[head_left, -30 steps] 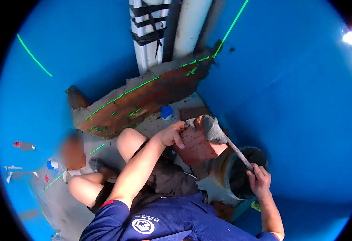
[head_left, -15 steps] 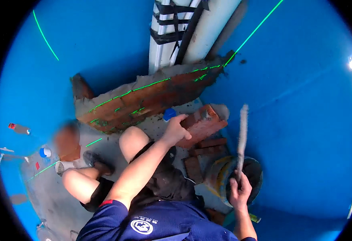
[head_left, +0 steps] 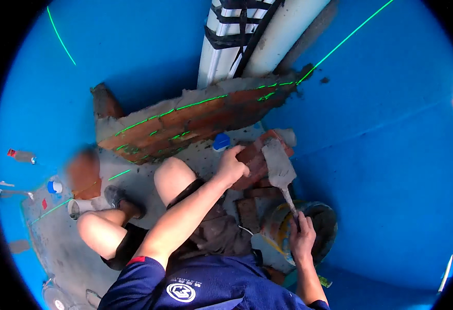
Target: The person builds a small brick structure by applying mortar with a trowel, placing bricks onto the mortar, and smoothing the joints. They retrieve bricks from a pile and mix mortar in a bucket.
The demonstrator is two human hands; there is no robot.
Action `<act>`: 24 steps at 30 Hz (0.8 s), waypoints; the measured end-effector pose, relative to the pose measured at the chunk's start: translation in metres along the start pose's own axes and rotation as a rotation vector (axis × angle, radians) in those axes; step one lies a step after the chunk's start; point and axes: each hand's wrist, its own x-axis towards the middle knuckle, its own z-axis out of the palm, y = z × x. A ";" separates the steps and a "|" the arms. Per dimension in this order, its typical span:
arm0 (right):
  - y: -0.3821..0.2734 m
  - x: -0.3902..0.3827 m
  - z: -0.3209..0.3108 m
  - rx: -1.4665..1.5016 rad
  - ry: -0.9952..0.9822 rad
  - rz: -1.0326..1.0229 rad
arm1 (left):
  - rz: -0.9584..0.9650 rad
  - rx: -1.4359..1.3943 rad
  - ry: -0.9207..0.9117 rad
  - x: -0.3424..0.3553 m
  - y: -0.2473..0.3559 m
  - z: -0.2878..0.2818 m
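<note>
My left hand grips a red brick, held tilted beside my bent knee. My right hand is closed round the handle of a trowel, whose flat, mortar-grey blade lies over the brick's right part; I cannot tell whether it touches. Just below my right hand is a yellowish bucket with dark grey contents. More red bricks lie on the floor beneath the held one.
Low mortared brick wall with green laser lines, before taped white pipes in a corner of blue walls. On the grey floor: blue-capped fitting, white cylinder, brown piece at left, round grey object lower left.
The trowel went from the brick's top to upright beside it, and is now back over the brick, blade angled up-left. My right hand moved leftward. The view has shifted slightly.
</note>
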 end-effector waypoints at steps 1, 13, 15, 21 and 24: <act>-0.002 -0.001 -0.003 0.053 -0.044 0.058 | 0.003 0.000 -0.003 0.001 -0.002 -0.001; -0.014 0.007 -0.054 0.909 -0.146 0.387 | 0.094 -0.090 -0.007 -0.008 0.027 -0.011; -0.018 0.019 -0.065 0.838 -0.198 0.394 | 0.153 -0.078 -0.024 -0.007 0.027 -0.011; -0.031 0.013 -0.051 0.478 -0.173 0.223 | 0.226 -0.051 0.000 -0.012 0.035 -0.007; -0.051 0.013 -0.048 0.375 -0.177 0.162 | 0.224 0.010 0.033 -0.011 0.027 -0.011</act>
